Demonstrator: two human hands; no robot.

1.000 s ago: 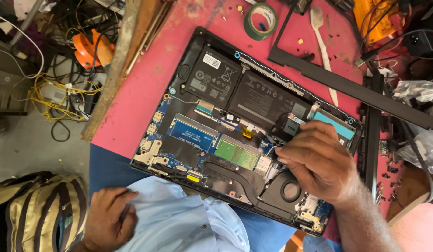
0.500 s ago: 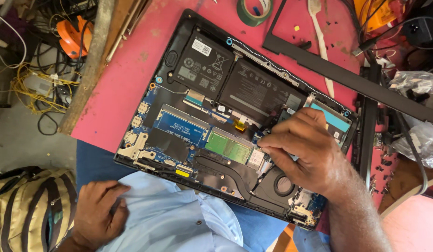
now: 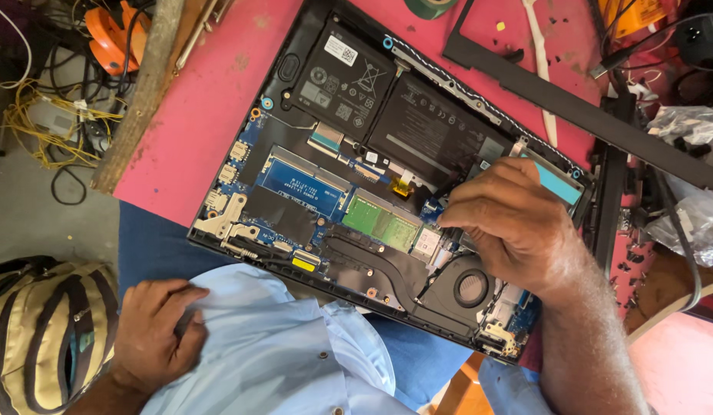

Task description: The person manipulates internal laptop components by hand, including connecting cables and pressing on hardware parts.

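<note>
A: Where is the laptop [image 3: 349, 154]?
B: It lies open-backed on the pink table [image 3: 187, 146], base up, with its long axis running from upper left to lower right. The near edge overhangs the lap.

A: Right hand [image 3: 518, 230]?
B: It rests on the board's right part, fingers curled narrow, the tips [image 3: 449, 217] pinched at a small spot just right of the green card [image 3: 383, 224] and just above the fan [image 3: 468, 288]. Whether anything is held in the pinch cannot be told.

A: Left hand [image 3: 153, 330]?
B: It is off the laptop, below its left corner, fingers closed on a fold of the light-blue shirt [image 3: 272, 353]. It is well apart from the pinched spot, so the right hand is by far the nearer.

A: Which way does that spot lie from the hands?
B: Directly under the right fingertips; up and to the right of the left hand, across the board.

A: Surroundings?
B: The battery [image 3: 402, 115] fills the far half. A black frame strip [image 3: 579, 107] lies beyond the laptop, a striped bag [image 3: 41, 330] on the floor at left.
</note>
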